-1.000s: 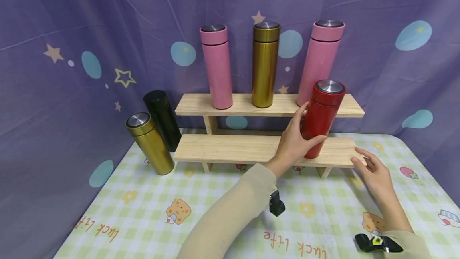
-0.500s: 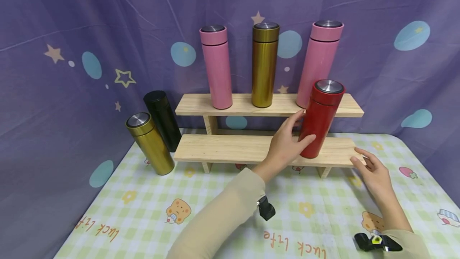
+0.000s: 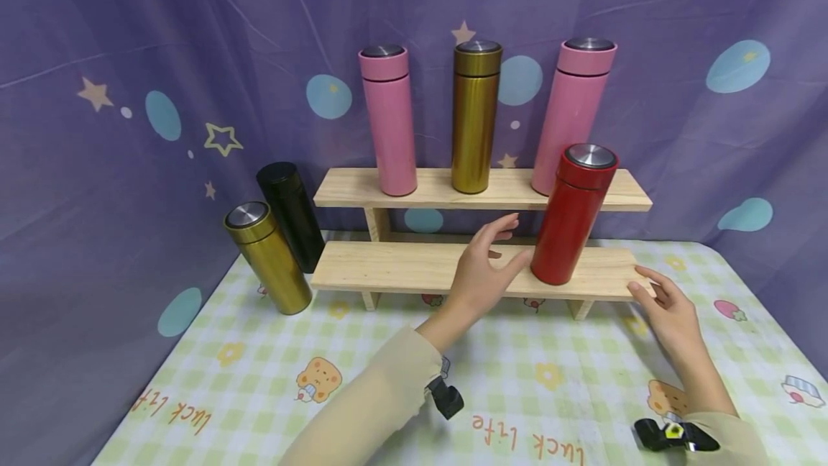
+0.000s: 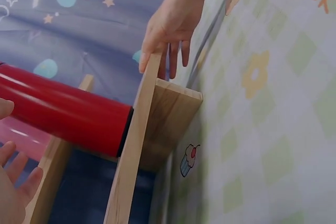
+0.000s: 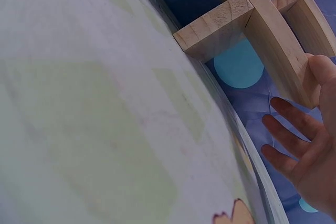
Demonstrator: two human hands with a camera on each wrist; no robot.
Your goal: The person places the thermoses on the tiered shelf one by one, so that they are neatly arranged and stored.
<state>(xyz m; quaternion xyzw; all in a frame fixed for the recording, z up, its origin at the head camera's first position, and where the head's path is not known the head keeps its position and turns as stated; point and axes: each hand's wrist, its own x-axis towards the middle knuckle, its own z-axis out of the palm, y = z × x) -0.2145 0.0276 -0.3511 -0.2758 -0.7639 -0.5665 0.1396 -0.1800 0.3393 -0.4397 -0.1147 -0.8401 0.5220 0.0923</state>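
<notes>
A red thermos flask (image 3: 572, 218) with a silver-topped lid stands upright on the lower tier of a two-tier wooden shelf (image 3: 388, 265), right of its middle. My left hand (image 3: 485, 272) is just left of the flask, fingers parted, holding nothing. In the left wrist view the flask (image 4: 63, 111) rests its dark base on the board, apart from the left fingers. With thumb and index finger, my right hand (image 3: 673, 318) holds the right end of the lower board. The right wrist view has the right hand's (image 5: 315, 140) other fingers spread below that board (image 5: 283, 56).
On the upper tier stand a pink flask (image 3: 391, 128), a gold flask (image 3: 475, 121) and another pink flask (image 3: 578, 99), partly behind the red one. Left of the shelf, a gold flask (image 3: 272, 261) and a black flask (image 3: 291, 214) stand on the checked tablecloth (image 3: 259, 380). A purple curtain (image 3: 162, 20) hangs behind.
My left hand has let go of the red flask and drawn away to the left and slightly toward me. The flask stays on the lower board; my right hand keeps its place.
</notes>
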